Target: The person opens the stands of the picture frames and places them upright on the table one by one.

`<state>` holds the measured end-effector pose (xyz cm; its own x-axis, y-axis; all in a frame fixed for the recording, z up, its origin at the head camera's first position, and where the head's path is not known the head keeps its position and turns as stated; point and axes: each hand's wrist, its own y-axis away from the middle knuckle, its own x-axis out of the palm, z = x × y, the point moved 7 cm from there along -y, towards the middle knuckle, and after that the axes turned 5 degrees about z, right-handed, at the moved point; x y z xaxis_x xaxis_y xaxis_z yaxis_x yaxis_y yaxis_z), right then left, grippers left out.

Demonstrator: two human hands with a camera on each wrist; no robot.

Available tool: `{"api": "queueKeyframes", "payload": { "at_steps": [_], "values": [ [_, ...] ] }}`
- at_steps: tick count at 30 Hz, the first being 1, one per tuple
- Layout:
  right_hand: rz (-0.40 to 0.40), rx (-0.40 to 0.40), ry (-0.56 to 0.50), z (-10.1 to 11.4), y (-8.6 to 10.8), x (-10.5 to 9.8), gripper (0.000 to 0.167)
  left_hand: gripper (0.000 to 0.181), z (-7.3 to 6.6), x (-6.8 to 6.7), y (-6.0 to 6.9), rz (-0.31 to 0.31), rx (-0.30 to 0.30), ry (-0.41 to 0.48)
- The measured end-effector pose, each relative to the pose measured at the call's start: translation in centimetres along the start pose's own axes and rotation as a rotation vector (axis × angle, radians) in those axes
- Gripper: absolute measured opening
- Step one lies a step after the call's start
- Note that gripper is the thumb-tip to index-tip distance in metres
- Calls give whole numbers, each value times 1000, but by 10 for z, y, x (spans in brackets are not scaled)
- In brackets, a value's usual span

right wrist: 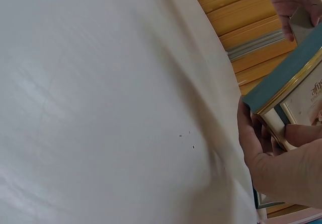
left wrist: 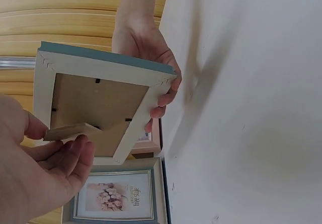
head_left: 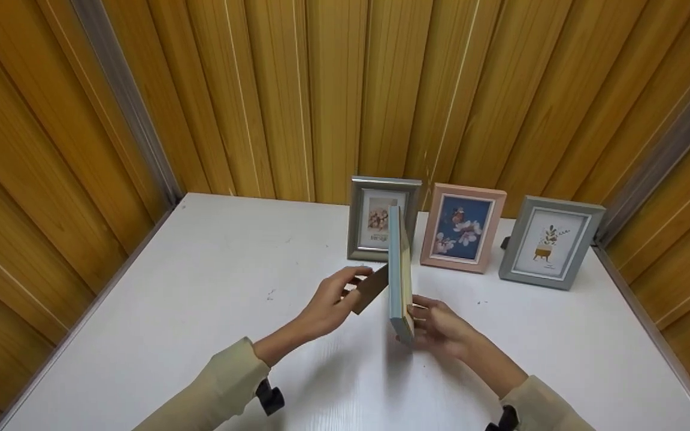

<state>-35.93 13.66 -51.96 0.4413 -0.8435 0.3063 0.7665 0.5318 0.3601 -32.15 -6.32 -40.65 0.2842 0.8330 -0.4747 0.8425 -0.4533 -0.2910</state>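
Note:
A blue-edged picture frame is held up on edge above the white table. Its brown back panel, with small black tabs, faces my left hand. That hand pinches the stand flap, which juts out from the back, between thumb and fingers. My right hand grips the frame's lower corner; in the right wrist view its thumb lies on the front and its fingers wrap behind. Gold trim and part of a printed picture show on the front there.
Behind stand a silver-grey frame, partly hidden by the held one, a pink frame with a blossom picture, and a grey-green frame at the right. Wood-look panels wall in the white table.

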Motion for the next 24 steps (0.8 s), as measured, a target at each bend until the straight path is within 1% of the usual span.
{"api": "queueKeyframes", "payload": {
  "at_steps": [3, 5, 6, 8, 10, 13, 15, 17, 20, 22, 24],
  "values": [
    [17, -2, -17, -1, 0, -1, 67, 55, -3, -3, 0, -44, 63, -16],
    [36, -13, -18, 0, -1, -1, 67, 53, -5, -4, -1, -66, 83, -17],
    [43, -21, -17, 0, -1, -2, 67, 50, -5, -4, -1, -74, 84, -13],
    [37, -45, 15, 1, -1, -3, 66, 41, -4, -6, -1, -91, 64, 8],
    [15, -79, 69, 3, 0, -5, 67, 35, -1, -7, -1, -106, 31, 31],
    [-37, -121, 135, 5, 2, -9, 66, 33, 5, -8, -1, -122, -19, 63],
    [-73, -134, 144, 7, 4, -11, 66, 33, 10, -9, -1, -131, -54, 87],
    [-108, -138, 136, 8, 5, -13, 66, 35, 16, -10, -1, -144, -92, 113],
    [-157, -152, 134, 11, 7, -15, 65, 43, 25, -12, 1, -169, -150, 146],
    [-188, -170, 139, 12, 7, -16, 63, 49, 31, -13, 3, -185, -178, 140],
    [-215, -188, 147, 13, 6, -16, 61, 53, 37, -14, 4, -195, -189, 122]
  ]
}}
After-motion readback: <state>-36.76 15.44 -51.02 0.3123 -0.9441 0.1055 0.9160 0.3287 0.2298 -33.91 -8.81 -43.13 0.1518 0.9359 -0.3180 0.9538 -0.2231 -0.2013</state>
